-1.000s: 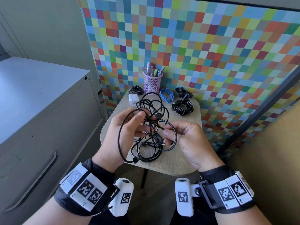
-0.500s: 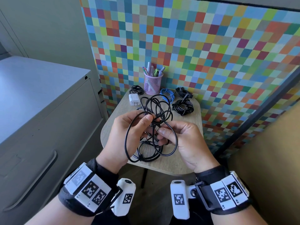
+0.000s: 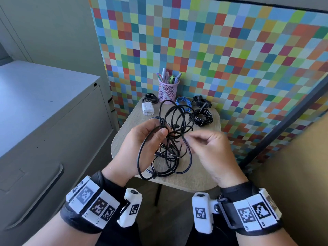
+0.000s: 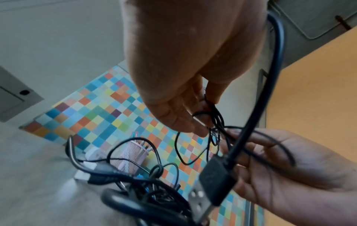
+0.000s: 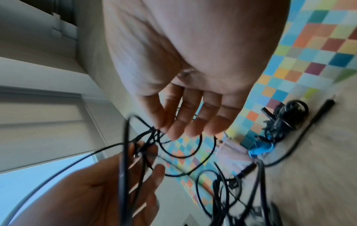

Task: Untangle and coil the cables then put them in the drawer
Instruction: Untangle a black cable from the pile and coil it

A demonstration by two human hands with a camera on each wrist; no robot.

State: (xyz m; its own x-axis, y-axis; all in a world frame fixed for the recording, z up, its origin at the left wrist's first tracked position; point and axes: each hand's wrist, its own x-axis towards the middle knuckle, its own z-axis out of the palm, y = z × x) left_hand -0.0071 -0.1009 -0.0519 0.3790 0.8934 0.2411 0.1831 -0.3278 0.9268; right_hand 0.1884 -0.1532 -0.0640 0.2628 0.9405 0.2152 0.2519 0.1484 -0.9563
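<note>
Head view shows both my hands raised over the small wooden table (image 3: pixel 124 137), working the tangle of black cables (image 3: pixel 170 139) between them. My left hand (image 3: pixel 140 144) is turned palm inward, thumb (image 3: pixel 160 134) pressed over a bunch of strands against the curled fingers, so it grips the tangle near its upper knot, and one large loop hangs down from it toward the table's near edge. My right hand (image 3: pixel 211 153) sits just beside it, back toward the camera, fingers drawn together at the tips and pinching a thin strand at the knot; the tips are motion-blurred, so the exact pinch is hard to make out. From the left wrist, a black USB plug (image 4: pixel 216 180) dangles close to the lens with its metal end partly cut off at the bottom. The right wrist view is smeared, and there my fingertips (image 5: pixel 173 133) meet the strands. Lower loops of the tangle rest on the table. Behind it stand a pink mesh pen cup (image 3: pixel 167 91), a white charger (image 3: pixel 147 108), a blue cable (image 3: pixel 183 102) partly hidden by the raised loops, and two coiled black bundles (image 3: pixel 203 118). The grey filing cabinet (image 3: pixel 53 121) stands to my left, its drawer shut.
</note>
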